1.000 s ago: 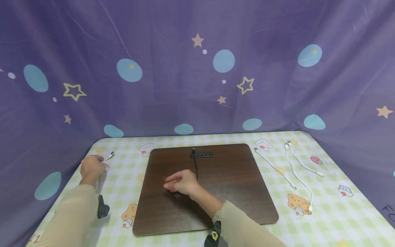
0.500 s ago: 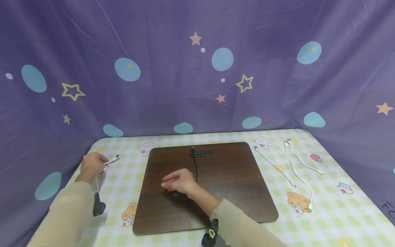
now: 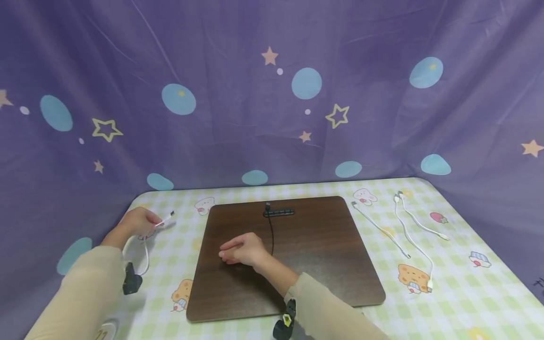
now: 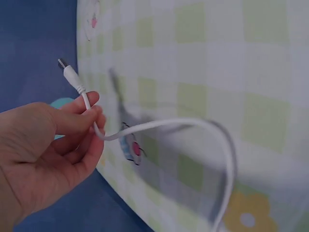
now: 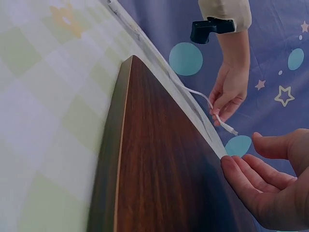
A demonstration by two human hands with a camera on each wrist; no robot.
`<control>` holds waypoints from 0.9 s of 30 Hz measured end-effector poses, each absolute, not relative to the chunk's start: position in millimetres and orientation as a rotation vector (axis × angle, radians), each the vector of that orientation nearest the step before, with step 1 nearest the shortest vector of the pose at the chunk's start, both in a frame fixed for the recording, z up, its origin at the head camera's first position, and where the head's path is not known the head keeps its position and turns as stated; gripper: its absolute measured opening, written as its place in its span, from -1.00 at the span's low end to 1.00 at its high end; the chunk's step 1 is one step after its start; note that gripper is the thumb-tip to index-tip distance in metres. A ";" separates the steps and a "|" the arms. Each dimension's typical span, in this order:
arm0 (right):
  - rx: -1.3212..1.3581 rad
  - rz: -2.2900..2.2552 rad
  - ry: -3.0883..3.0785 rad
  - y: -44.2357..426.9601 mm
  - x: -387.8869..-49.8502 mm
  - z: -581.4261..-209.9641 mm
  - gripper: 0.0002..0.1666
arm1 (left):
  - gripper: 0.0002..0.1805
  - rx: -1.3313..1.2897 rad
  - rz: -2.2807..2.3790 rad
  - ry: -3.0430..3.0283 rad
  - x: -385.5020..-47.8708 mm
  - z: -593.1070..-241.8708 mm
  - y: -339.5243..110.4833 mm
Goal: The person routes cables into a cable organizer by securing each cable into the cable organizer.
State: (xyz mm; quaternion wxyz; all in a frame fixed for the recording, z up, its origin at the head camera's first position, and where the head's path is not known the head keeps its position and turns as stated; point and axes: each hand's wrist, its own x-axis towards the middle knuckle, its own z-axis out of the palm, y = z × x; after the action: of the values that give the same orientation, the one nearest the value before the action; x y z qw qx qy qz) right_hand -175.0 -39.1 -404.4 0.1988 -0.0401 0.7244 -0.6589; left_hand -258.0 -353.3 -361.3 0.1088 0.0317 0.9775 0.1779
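My left hand (image 3: 138,223) is above the left side of the checked tablecloth. Between thumb and fingertips it pinches a white USB cable (image 4: 174,123) just behind the plug (image 4: 72,78); the rest of the cable hangs in a loop. Over the left half of a dark brown wooden board (image 3: 323,264) hovers my right hand (image 3: 245,250), its fingers loosely bent. The right wrist view shows nothing between them. A black cable organizer (image 3: 280,213) sits near the board's far edge. One black cable (image 3: 271,231) stands in its left end and runs down behind the right forearm.
Right of the board lie three white cables, a left one (image 3: 380,230), a middle one (image 3: 408,238) and a right one (image 3: 420,226). A purple patterned curtain (image 3: 212,156) hangs behind the table. Part of a pale round object (image 3: 109,328) shows at the lower left.
My left hand has lifted the white USB cable and moved slightly right, so its hanging loop now shows. The right hand has drifted a little left over the board.
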 end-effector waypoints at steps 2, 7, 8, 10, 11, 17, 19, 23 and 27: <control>-0.107 -1.849 2.016 -40.3 -174.9 -404.6 -0.78 | -0.71 0.130 0.528 2.862 -258.5 -356.5 -348.7; -0.103 -1.871 1.976 -44.5 -176.6 -408.8 -0.80 | -0.72 0.160 0.626 2.783 -260.2 -347.0 -337.2; -0.106 -1.872 1.971 -45.2 -177.0 -409.7 -0.80 | -0.71 0.160 0.652 2.768 -260.2 -345.2 -334.9; -0.113 -1.877 1.958 -46.8 -177.0 -411.1 -0.80 | -0.70 0.160 0.718 2.728 -260.1 -342.1 -330.7; -0.111 -1.878 1.950 -47.5 -177.0 -411.3 -0.80 | -0.70 0.164 0.754 2.708 -260.1 -341.0 -328.7; -0.120 -1.884 1.940 -52.5 -177.6 -414.3 -0.79 | -0.69 0.123 0.937 2.592 -260.2 -335.6 -314.1; -0.121 -1.890 1.936 -54.4 -178.4 -416.1 -0.79 | -0.68 0.122 0.989 2.553 -260.4 -333.7 -309.3; -0.128 -1.920 1.906 -57.5 -179.1 -418.6 -0.78 | -0.65 0.144 1.053 2.511 -260.8 -330.4 -300.8; -0.132 -1.950 1.866 -60.1 -178.5 -419.4 -0.80 | -0.63 0.159 1.079 2.495 -261.8 -329.1 -292.9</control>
State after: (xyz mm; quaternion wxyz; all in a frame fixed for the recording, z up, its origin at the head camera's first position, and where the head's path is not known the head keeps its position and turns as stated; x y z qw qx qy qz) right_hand -178.5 -60.1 -419.4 0.2180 -0.0478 0.6739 -0.7043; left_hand -261.8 -292.9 -329.1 0.2076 0.0571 0.8963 0.3876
